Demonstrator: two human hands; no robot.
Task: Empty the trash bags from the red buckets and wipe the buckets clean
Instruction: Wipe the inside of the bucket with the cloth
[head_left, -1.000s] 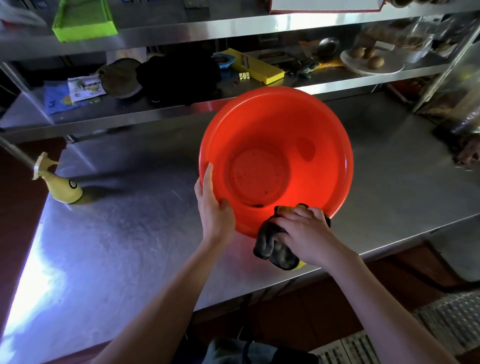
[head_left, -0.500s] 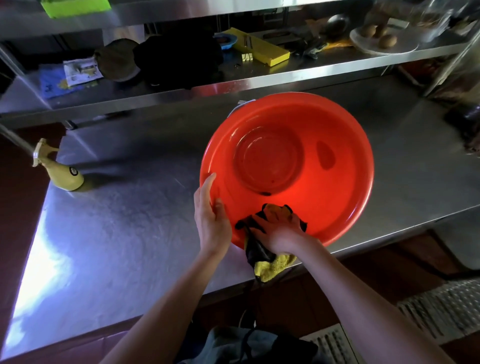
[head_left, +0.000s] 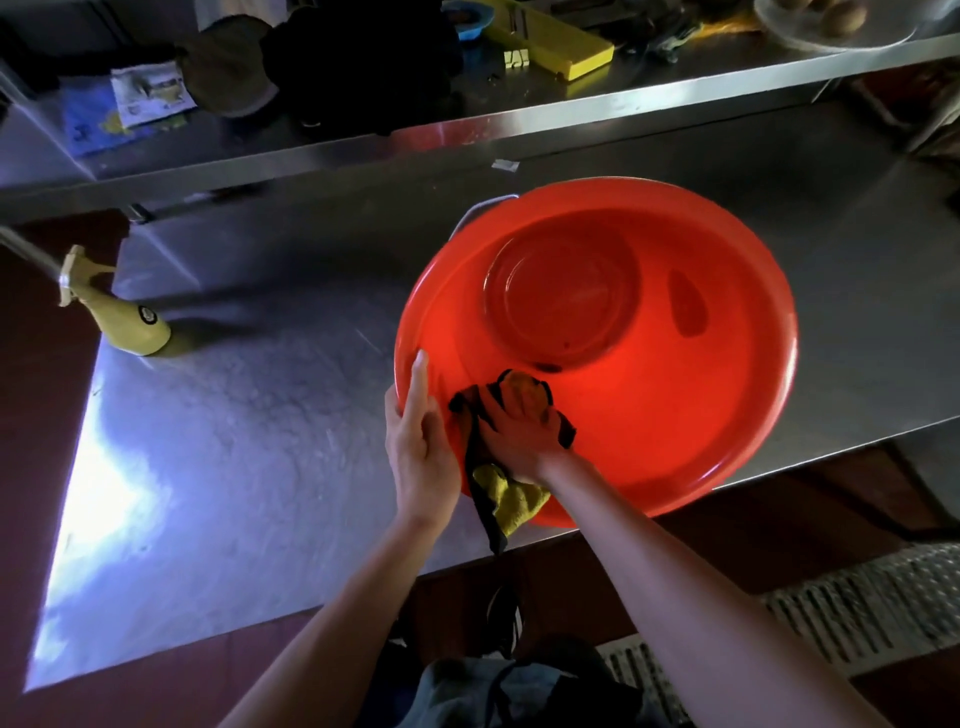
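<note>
A red bucket stands tilted toward me on the steel table, with its inside showing and no bag in it. My left hand holds its near-left rim, fingers straight along the outside and the thumb over the edge. My right hand is inside the bucket and presses a yellow and black cloth against the near wall. One end of the cloth hangs out over the rim. A few dark specks lie near the bottom of the bucket.
A yellow spray bottle stands at the table's far left. Behind the table a steel shelf carries a yellow box, papers, dark items and a plate with round foods. A floor grate lies at lower right.
My right hand moved with the cloth from the outer near rim over the edge onto the bucket's inner wall. The bucket tipped further toward me. My left hand stayed on the rim.
</note>
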